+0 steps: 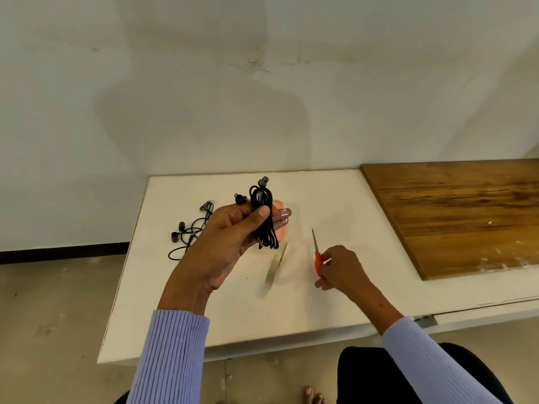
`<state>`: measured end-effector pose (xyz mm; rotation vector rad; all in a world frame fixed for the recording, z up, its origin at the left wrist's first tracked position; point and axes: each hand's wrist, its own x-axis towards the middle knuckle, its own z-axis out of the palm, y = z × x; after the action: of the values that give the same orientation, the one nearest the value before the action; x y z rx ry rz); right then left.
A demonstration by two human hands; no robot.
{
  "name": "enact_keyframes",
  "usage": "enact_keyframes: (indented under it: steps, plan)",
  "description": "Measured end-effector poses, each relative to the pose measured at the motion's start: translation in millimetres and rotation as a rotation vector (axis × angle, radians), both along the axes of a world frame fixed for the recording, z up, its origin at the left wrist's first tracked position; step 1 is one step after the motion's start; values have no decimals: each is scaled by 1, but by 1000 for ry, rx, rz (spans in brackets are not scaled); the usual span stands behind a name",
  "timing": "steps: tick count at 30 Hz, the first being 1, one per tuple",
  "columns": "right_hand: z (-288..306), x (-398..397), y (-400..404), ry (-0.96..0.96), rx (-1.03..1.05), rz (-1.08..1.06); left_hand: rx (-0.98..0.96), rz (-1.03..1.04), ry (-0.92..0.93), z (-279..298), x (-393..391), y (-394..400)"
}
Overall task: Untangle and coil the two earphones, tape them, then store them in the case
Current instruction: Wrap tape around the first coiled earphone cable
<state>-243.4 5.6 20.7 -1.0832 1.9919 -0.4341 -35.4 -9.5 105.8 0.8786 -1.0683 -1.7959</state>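
In the head view the left hand [233, 240] pinches the coiled earphone [264, 220] above the counter [335, 301], the right hand [339, 268] grips scissors [316, 252], so taping is underway, needing cut tape; the second earphone [189, 231] lies at nine o'clock.

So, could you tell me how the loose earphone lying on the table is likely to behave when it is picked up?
The loose earphone would probably go floppy: its thin cable lies in slack loops. It looks light. The earbuds would likely dangle and swing, and the loops may snag one another, since they cross on the white table.
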Motion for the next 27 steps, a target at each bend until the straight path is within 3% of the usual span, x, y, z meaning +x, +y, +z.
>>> enact_keyframes:
  steps: [6, 11, 17, 21, 27]
  plan:
    - [39, -3, 12, -503, -5, -209, 4, -9, 9, 0, -4, 0]
    - [65, 6, 47, -902, 67, -182, 16, -13, 8, 0, -7, -1]
    - [52, 18, 61, -1398, 248, -73, 5, -21, -7, -2, -10, -3]
    - [38, 27, 62, -1487, 300, 43, 0, -29, -8, -5, -12, -5]
    - [27, 34, 53, -1647, 283, 47, 10, -28, 18, -5, -12, -5]
